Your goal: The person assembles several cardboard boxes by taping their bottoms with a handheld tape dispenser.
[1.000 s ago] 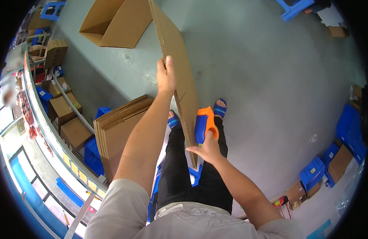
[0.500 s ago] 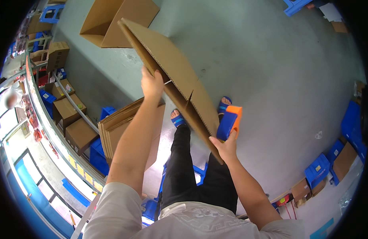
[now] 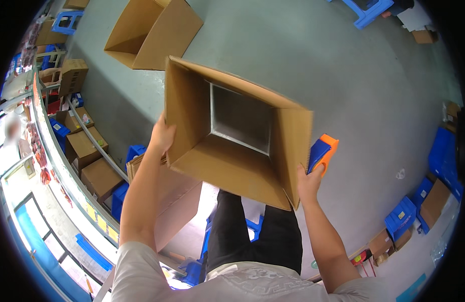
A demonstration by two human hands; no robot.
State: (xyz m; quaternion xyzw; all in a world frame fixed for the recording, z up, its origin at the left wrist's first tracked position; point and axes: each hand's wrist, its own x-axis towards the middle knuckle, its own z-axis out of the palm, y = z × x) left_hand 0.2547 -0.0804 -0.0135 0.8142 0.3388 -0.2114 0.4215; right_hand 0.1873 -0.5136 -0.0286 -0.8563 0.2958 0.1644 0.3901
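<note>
While both hands hold it aloft, the opened cardboard box (image 3: 232, 146) shows its hollow interior (both ends open, grey floor (image 3: 353, 75) visible through). Left hand (image 3: 162, 137), grip closed on the box's left flap; right hand (image 3: 309, 182), grip closed on the right flap and an orange-blue tape dispenser (image 3: 322, 153).

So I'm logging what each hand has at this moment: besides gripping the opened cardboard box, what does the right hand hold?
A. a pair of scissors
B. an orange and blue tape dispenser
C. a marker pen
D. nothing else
B: the right hand grips the box's right flap with an orange and blue tape dispenser sticking up from it.
</note>
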